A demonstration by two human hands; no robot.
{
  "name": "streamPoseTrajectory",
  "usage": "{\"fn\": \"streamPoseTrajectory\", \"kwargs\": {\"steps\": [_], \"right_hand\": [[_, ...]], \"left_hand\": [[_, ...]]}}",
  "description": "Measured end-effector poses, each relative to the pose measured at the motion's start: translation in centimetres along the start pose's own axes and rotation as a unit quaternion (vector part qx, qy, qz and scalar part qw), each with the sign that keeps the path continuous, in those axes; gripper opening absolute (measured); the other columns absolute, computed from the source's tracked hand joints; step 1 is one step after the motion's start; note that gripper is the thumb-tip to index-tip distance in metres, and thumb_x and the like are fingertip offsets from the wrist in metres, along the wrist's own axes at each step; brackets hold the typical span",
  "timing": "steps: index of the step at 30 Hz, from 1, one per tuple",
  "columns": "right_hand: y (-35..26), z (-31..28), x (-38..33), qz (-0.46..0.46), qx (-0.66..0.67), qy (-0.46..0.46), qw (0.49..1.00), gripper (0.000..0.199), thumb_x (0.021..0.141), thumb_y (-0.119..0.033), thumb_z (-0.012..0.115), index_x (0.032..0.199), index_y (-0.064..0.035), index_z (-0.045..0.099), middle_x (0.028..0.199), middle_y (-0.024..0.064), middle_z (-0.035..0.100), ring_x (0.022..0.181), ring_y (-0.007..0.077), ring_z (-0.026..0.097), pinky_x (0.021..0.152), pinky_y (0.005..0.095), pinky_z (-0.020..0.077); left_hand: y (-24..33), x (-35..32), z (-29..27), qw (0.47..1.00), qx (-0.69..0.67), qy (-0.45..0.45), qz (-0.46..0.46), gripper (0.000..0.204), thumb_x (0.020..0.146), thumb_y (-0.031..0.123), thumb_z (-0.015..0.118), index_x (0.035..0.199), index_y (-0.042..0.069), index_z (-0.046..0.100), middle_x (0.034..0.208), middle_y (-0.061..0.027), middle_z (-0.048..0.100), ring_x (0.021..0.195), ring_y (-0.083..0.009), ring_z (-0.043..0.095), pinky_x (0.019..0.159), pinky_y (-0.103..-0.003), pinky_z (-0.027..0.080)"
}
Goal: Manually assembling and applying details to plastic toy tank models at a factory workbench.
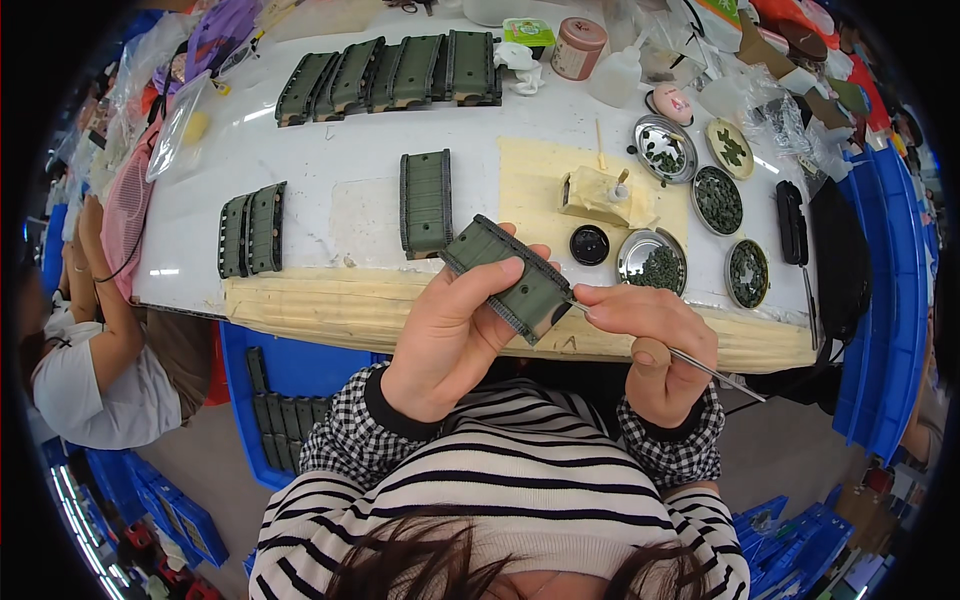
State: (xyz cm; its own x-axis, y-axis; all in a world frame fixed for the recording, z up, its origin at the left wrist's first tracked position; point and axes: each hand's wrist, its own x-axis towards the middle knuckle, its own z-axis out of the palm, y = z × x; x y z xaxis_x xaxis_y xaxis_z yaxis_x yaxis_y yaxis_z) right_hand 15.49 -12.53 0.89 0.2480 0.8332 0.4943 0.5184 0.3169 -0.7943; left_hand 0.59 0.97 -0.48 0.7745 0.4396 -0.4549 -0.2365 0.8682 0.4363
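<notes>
My left hand is closed around a dark green ribbed plastic part with dark toothed edges and a tan-and-black patch at its near end. The thumb presses on its top face, and the part is held tilted above the table's front edge. In my right hand is a thin metal tool, pinched between thumb and fingers. Its tip meets the right side of the green part near the patterned end. Just behind, a similar green part lies on the white table.
More green parts stand in a row at the back and as a pair at left. Round tins of small green pieces, a black lid and a masking-taped block sit at right. A blue crate holds parts below; a person sits left.
</notes>
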Motion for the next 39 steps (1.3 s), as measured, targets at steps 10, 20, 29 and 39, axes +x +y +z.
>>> {"fn": "streamPoseTrajectory", "kwargs": {"steps": [10, 20, 29, 39], "right_hand": [[-0.3, 0.2, -0.2, -0.015, -0.042, -0.005, 0.999, 0.018, 0.083, -0.003, 0.063, 0.1, 0.0013, 0.067, 0.103, 0.0181, 0.067, 0.088, 0.0281, 0.068, 0.074, 0.0321, 0.0547], [-0.1, 0.6, -0.6, -0.03, -0.018, -0.001, 0.999, 0.022, 0.087, -0.008, 0.062, 0.107, 0.0013, 0.063, 0.107, 0.0199, 0.065, 0.097, 0.0315, 0.066, 0.079, 0.0343, 0.054], [-0.5, 0.5, -0.8, -0.038, -0.027, -0.025, 0.999, 0.025, 0.089, -0.011, 0.061, 0.112, 0.0006, 0.06, 0.111, 0.0201, 0.063, 0.103, 0.0328, 0.064, 0.085, 0.0367, 0.0525], [-0.4, 0.9, -1.3, -0.042, -0.043, -0.013, 0.998, 0.028, 0.088, -0.012, 0.063, 0.112, 0.0017, 0.059, 0.109, 0.0204, 0.063, 0.105, 0.0346, 0.063, 0.087, 0.0379, 0.0524]], "left_hand": [[-0.2, -0.1, 0.0, 1.0, 0.007, 0.006, -0.005, 0.037, 0.092, 0.006, 0.055, 0.127, 0.005, 0.044, 0.119, -0.0145, 0.056, 0.113, -0.0272, 0.057, 0.093, -0.038, 0.053], [-0.3, -0.1, -0.2, 0.999, -0.036, -0.027, 0.013, 0.035, 0.091, 0.006, 0.058, 0.123, 0.006, 0.043, 0.118, -0.0137, 0.056, 0.111, -0.0256, 0.058, 0.092, -0.038, 0.052], [-0.6, -0.2, -0.5, 0.998, -0.048, -0.044, 0.022, 0.038, 0.092, 0.005, 0.057, 0.126, 0.007, 0.041, 0.12, -0.0139, 0.055, 0.113, -0.027, 0.057, 0.093, -0.04, 0.052], [-1.1, -0.1, -0.6, 0.997, -0.058, -0.035, 0.027, 0.04, 0.092, 0.006, 0.057, 0.128, 0.008, 0.041, 0.121, -0.0137, 0.055, 0.114, -0.0267, 0.056, 0.094, -0.039, 0.051]]}}
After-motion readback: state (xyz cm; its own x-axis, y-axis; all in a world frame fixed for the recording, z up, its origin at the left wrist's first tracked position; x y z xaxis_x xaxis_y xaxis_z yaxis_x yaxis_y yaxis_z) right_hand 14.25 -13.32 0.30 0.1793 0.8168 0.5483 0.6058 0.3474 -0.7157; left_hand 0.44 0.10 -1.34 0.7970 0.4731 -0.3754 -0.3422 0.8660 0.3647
